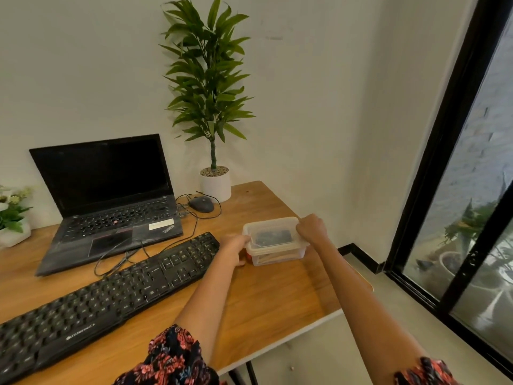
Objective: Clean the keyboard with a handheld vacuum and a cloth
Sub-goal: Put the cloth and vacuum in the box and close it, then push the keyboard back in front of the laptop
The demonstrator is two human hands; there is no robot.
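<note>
A long black keyboard (111, 295) lies slantwise across the wooden desk (272, 298). To its right, near the desk's right edge, stands a clear plastic box (277, 251) with a lid; something dark shows through the lid and pale items lie below it. My left hand (236, 248) grips the box's left end and my right hand (312, 229) grips its right end at the lid rim. No vacuum or cloth can be made out outside the box.
An open black laptop (108, 201) with a dark screen sits behind the keyboard. A wired mouse (201, 204) and loose cables lie beside it. A potted plant (215, 184) stands at the back; flowers (11, 212) at far left. A glass door (472, 218) is on the right.
</note>
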